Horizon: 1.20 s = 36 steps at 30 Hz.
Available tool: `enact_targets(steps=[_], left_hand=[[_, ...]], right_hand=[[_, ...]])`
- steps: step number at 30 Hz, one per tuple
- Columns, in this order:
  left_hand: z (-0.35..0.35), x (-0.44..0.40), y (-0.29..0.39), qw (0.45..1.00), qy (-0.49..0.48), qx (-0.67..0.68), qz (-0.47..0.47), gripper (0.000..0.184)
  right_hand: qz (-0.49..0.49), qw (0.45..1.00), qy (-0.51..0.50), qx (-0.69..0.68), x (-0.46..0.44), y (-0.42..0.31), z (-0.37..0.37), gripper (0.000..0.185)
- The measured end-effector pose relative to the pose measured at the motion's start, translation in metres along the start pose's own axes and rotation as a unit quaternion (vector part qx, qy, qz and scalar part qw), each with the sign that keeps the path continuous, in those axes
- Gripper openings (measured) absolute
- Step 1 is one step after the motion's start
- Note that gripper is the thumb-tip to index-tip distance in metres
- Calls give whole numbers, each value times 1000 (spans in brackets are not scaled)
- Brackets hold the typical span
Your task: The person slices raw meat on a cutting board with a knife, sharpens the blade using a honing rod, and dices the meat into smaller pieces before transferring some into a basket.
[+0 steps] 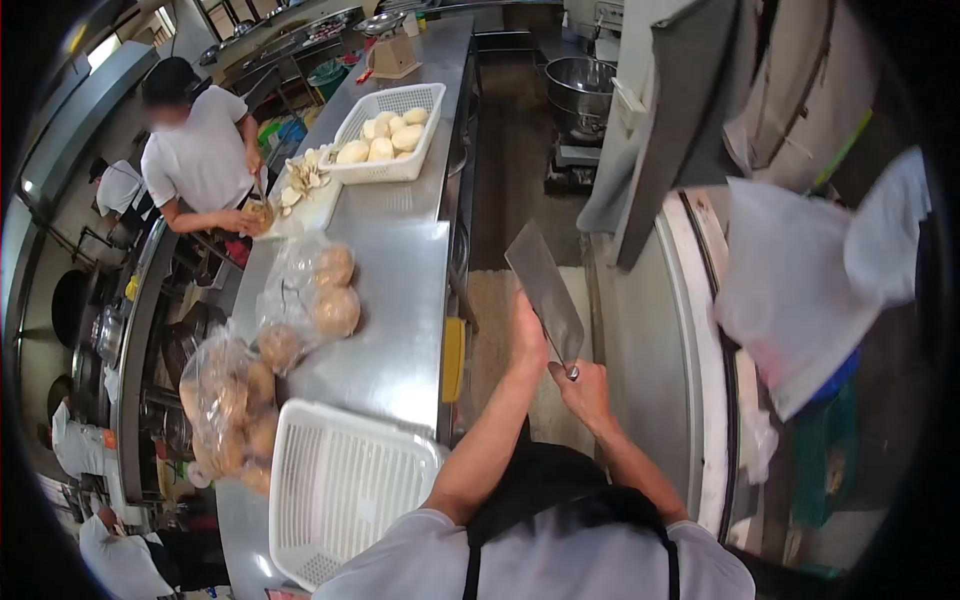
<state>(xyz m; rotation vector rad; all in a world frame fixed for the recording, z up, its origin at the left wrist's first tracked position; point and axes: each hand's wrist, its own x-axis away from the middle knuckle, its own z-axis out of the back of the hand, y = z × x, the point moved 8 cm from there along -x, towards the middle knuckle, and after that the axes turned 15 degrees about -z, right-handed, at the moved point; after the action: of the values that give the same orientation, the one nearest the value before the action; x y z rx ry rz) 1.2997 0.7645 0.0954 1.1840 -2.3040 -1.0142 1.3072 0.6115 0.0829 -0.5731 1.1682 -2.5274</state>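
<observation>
My right hand [585,395] is closed around the handle of a cleaver [548,290], low in front of my body. The broad metal blade slants up and to the left over the aisle floor. Against the blade's left side lies my left hand [527,332], seen edge-on, stretched out along it; its fingertips are partly hidden. To the left on the metal counter [395,330] stands a white slotted basket [345,500]. Beyond it are a clear plastic bag [230,405] of round brown roots and several more loose ones [335,310] in plastic.
Farther along the counter, a white basket [428,165] holds peeled pale roots [380,148] beside a heap of peelings [300,182]. Across the counter a co-worker [200,150] works on a brown root. A metal bowl [580,90] and hanging plastic bags [790,280] are at right.
</observation>
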Motion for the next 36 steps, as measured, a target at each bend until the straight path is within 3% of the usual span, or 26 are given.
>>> enact_targets(steps=[5,8,12,15,21,28,36], left_hand=[[-39,-132,-2,997,-48,53,9,46],[-56,-212,-21,998,-38,57,4,46],[-75,-330,-59,1000,-17,6,-18,48],[-111,-424,-75,995,-94,29,-11,47],[-147,-590,-83,999,-22,39,-1,46],[-159,-784,-130,998,-35,44,21,46],[-176,-1013,-152,995,-58,61,55,45]], right_hand=[[-35,998,-47,12,-123,-62,-6,35],[12,999,-23,47,-209,-79,-13,35],[36,999,25,-32,-336,-107,-8,33],[54,998,21,-6,-434,-140,-1,31],[80,996,6,-34,-602,-216,-7,30],[67,998,3,-4,-798,-265,-42,25],[183,983,21,6,-994,-389,-71,28]])
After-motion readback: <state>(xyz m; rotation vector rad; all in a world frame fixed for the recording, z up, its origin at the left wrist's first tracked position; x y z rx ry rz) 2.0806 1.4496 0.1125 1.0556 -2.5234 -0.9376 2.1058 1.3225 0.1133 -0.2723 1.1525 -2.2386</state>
